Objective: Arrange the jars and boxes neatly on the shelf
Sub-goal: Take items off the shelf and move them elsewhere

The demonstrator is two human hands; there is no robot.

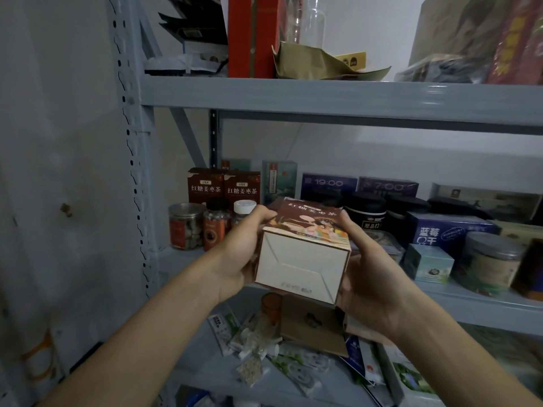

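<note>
Both forearms bare, raised forward. Left hand (238,254) and right hand (367,277) face each other, fingers curled, gripping from opposite sides.

Dim, soft indoor light; edges blurred, warped.

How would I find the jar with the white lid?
Look at the grey metal shelf's middle level, left end, where three small jars stand before two brown boxes. The white-capped clear jar is rightmost, beside the left hand; its neighbours have silver and black lids.
</note>
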